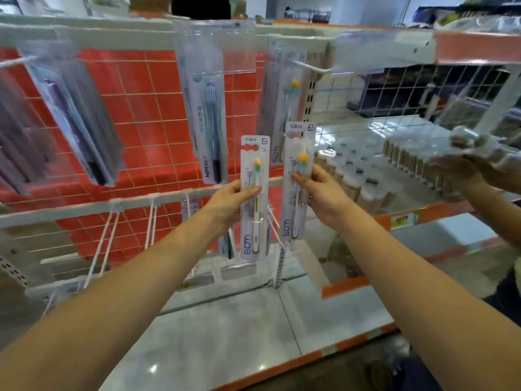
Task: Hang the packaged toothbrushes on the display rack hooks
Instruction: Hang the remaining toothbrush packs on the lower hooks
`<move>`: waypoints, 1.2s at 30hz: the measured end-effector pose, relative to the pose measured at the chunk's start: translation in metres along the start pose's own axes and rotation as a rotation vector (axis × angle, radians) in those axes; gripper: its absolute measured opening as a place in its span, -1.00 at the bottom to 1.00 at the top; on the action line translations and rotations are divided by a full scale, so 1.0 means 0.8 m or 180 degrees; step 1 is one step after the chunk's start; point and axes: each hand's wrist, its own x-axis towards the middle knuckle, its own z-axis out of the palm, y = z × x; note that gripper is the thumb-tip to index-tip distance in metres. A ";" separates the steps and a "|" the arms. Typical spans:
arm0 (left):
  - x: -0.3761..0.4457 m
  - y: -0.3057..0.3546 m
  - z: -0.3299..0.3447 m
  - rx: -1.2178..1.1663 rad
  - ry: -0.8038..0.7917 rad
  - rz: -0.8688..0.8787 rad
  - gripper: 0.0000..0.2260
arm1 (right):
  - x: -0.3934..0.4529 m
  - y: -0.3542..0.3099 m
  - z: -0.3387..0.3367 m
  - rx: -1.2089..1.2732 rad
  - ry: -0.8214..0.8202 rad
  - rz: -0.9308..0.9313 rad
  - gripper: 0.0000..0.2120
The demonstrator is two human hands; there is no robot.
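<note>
My left hand (229, 198) grips a white packaged toothbrush (253, 221) with an orange-green head, held upright in front of the red wire grid (146, 108). My right hand (321, 193) holds a second, matching packaged toothbrush (297, 153), slightly higher and to the right. Just above it, a hook (310, 67) at the upper right of the grid carries more packs of the same kind (284, 108). A blue toothbrush pack (210, 117) hangs at the centre, and purple packs (81, 122) hang at the left.
Empty white hooks (105, 238) stick out from the lower rail (84, 206). Another person's hands (476, 167) hold a clear wrapped bundle at the right, over a shelf of small jars (366, 176). An orange-edged shelf (253, 334) runs below my arms.
</note>
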 end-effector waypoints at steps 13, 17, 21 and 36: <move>0.005 0.009 0.066 -0.0087 0.0740 0.0318 -0.90 | 0.024 -0.078 -0.047 0.0029 -0.0957 -0.0818 -0.83; -0.006 0.004 0.073 -0.0087 0.0940 0.0397 -0.89 | 0.032 -0.094 -0.048 0.0170 -0.0923 -0.0772 -0.88; -0.019 0.003 0.077 -0.0193 0.1020 0.0490 -0.90 | 0.050 -0.098 -0.050 0.0137 -0.0829 -0.0428 -0.90; -0.033 0.009 0.058 -0.0088 0.1082 0.0482 -0.89 | 0.142 -0.099 -0.018 -0.0023 -0.0519 0.0171 -0.85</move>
